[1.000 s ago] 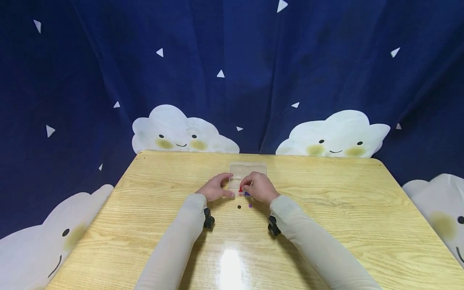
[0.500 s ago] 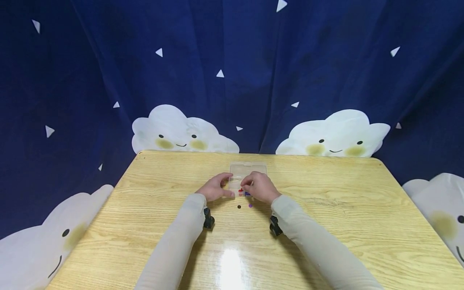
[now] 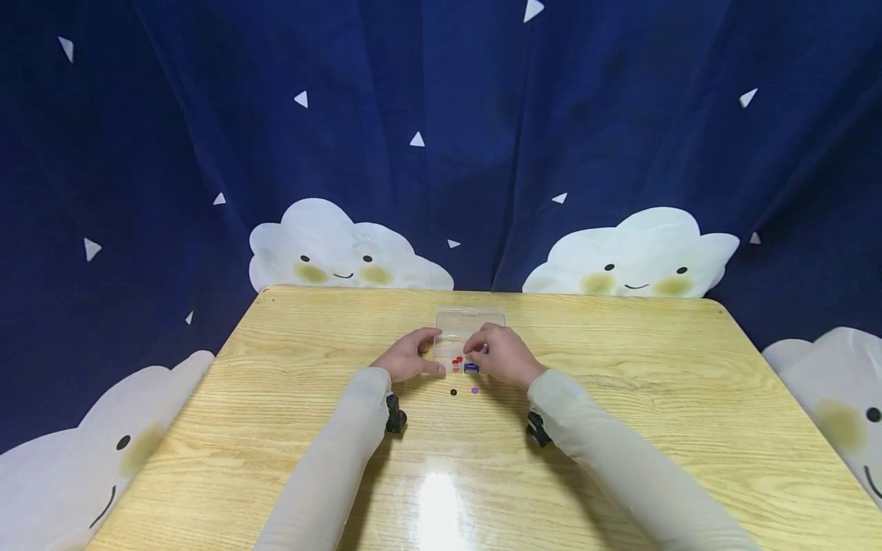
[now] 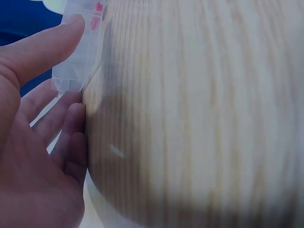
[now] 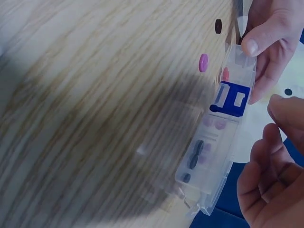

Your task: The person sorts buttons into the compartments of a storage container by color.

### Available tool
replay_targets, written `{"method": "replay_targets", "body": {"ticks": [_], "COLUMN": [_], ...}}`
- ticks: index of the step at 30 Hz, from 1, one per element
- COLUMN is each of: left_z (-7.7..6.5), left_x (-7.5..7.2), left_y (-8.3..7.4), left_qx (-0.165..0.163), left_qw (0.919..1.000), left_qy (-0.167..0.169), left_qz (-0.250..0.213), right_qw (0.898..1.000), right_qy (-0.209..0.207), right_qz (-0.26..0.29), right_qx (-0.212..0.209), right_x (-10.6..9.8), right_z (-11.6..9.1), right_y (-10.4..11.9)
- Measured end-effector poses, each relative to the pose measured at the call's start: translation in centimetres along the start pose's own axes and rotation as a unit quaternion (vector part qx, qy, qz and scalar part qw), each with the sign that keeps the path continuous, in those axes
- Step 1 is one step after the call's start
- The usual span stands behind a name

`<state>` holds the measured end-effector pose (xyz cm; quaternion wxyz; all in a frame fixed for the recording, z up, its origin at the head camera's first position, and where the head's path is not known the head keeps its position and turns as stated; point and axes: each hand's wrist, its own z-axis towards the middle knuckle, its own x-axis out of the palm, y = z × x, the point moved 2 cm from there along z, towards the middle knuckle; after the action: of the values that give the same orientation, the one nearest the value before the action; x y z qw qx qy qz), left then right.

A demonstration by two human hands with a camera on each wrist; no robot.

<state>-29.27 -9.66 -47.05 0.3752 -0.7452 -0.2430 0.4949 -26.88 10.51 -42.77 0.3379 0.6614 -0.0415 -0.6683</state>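
Observation:
A clear plastic compartment box (image 3: pixel 446 350) with a blue latch (image 5: pixel 231 99) stands on the table, its lid raised at the back. My left hand (image 3: pixel 408 357) holds its left end, thumb (image 4: pixel 69 35) on the front wall and fingers round the side. Above the box's right half, my right hand (image 3: pixel 506 356) has loosely bent fingers, thumb and fingertips apart with nothing seen between them. Red pieces (image 3: pixel 458 360) sit in a left compartment. Black discs (image 5: pixel 194 161) and purple discs (image 5: pixel 219 124) show through the right compartments.
One purple button-like disc (image 3: pixel 475 390) and one black disc (image 3: pixel 453 392) lie on the wooden table (image 3: pixel 310 329) in front of the box. A dark blue curtain (image 3: pixel 475 153) with white clouds hangs behind the table.
My right hand has let go of a red piece, which now lies with the red in the box. That hand has then shifted right. My left hand keeps its place.

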Motion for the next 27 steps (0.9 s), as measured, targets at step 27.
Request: {"method": "replay_targets", "body": {"ticks": [27], "left_z": [0.0], "left_x": [-0.1], "left_y": [-0.1], "left_qx": [0.002], "left_qw": [1.0], "left_qy": [0.002], "left_qz": [-0.004], "right_qw": [0.997], "right_qy": [0.044], "right_qz": [0.002], "right_qx": [-0.056], "right_x": [0.9], "right_z": [-2.5], "right_y": [0.7]}}
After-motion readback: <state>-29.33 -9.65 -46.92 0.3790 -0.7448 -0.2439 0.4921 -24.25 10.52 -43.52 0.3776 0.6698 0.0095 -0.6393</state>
